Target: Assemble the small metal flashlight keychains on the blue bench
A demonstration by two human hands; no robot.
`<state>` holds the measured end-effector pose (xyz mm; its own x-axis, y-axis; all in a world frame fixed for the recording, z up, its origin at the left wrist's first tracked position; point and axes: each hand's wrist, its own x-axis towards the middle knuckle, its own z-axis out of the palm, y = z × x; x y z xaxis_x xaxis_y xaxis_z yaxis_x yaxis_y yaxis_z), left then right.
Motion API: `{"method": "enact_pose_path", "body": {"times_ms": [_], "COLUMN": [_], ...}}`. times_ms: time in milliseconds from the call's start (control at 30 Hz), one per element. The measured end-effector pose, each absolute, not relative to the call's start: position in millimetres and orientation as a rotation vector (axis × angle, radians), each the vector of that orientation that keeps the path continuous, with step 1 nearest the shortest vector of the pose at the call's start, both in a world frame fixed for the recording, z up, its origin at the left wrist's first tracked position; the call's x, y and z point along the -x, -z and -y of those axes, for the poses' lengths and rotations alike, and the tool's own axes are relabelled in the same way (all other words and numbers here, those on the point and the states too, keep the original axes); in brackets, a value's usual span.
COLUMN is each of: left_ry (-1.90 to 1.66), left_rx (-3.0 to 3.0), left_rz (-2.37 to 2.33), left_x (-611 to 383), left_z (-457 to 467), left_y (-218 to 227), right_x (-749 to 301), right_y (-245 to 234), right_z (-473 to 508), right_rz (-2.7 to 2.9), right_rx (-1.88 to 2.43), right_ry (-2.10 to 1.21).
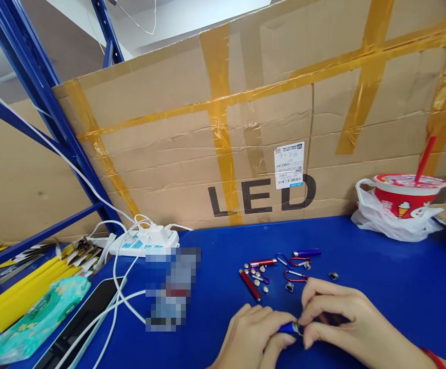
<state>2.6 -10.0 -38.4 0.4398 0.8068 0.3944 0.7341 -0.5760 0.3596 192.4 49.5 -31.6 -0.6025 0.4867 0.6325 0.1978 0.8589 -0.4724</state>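
At the bottom centre, my left hand (pixel 251 335) is closed around a small blue penlight (pixel 287 328), its silver end pointing right. My right hand (pixel 334 318) pinches at that silver end, thumb and forefinger close together; its fingertips partly hide what they hold. Just beyond the hands lie two red penlights (pixel 250 285) and a blue-purple one (pixel 306 253). Among them are several button cells (pixel 266 289) and small carabiner clips in red (pixel 295 277), blue and purple. Two small silver end pieces (pixel 289 287) lie near my right hand.
On the left are a phone (pixel 80 328), a teal tissue pack (pixel 38 318), yellow packets (pixel 34 287) and a white power strip (pixel 146 241) with trailing cables. A red-and-white cup (pixel 407 197) with a straw sits in a bag at the back right. A cardboard wall (pixel 169 169) borders the blue table.
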Motion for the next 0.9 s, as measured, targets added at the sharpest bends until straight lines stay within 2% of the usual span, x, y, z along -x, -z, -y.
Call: {"method": "enact_pose_path", "body": {"times_ms": [367, 700, 900], "left_ry": [-0.802, -0.865, -0.860], "left_rx": [-2.376, -2.405, -2.364], "left_rz": [-1.257, -1.183, -1.218], "left_x": [-6, -8, -8], "left_z": [15, 17, 18], "left_y": [31, 29, 31], "right_x": [-199, -204, -207], "right_y": [27, 31, 34], "right_z": [-56, -51, -51], "right_rz": [2.262, 2.325, 2.325], "right_rx": [0.364, 0.333, 0.315], "right_ry": [-0.315, -0.398, -0.243]}}
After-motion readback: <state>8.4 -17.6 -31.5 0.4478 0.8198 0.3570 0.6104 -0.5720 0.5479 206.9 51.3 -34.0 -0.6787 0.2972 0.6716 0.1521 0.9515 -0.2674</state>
